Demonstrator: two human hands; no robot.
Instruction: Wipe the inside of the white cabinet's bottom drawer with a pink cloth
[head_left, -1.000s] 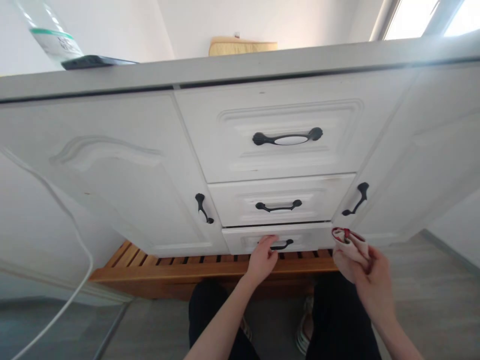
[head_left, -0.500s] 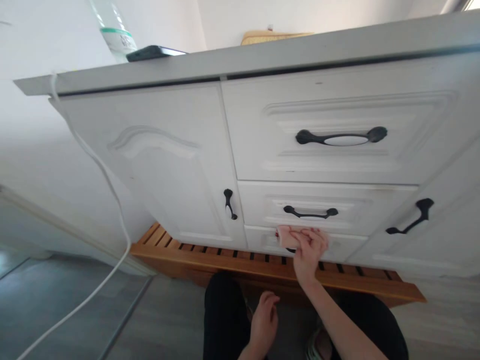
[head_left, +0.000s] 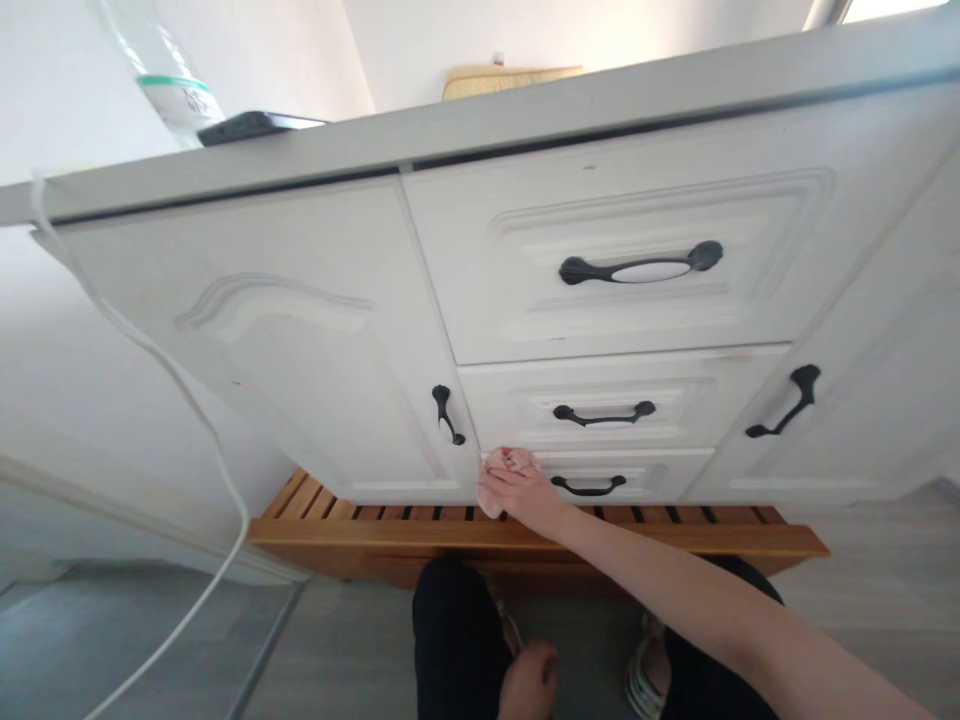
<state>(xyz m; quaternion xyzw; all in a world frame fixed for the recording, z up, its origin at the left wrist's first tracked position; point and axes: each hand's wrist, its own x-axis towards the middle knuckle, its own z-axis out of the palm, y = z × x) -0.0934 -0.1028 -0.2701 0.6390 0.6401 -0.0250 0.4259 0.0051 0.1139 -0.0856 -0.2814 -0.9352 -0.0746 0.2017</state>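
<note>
My right hand (head_left: 525, 497) is closed on a pale pink cloth (head_left: 491, 492) with red marks. It presses the cloth to the left end of the bottom drawer (head_left: 646, 478), beside the seam with the left cabinet door (head_left: 300, 400). Just right of the hand is the bottom drawer's dark handle (head_left: 589, 487). My left hand (head_left: 529, 682) hangs low between my knees, its fingers curled, with nothing seen in it; part of it runs off the bottom edge. Above the cloth sits the middle drawer (head_left: 517, 400) with its own dark handle (head_left: 604, 413).
A slatted wooden bench (head_left: 420, 535) runs along the cabinet's foot. On the countertop (head_left: 510, 125) are a phone (head_left: 247, 126) and a clear bottle (head_left: 176, 100). A white cable (head_left: 180, 380) hangs down at the left. My knees (head_left: 454, 620) are close to the bench.
My right hand has moved left with the cloth, from over the bottom drawer's handle to the drawer's left end. That handle now shows fully. My left hand has dropped lower, and the view has shifted.
</note>
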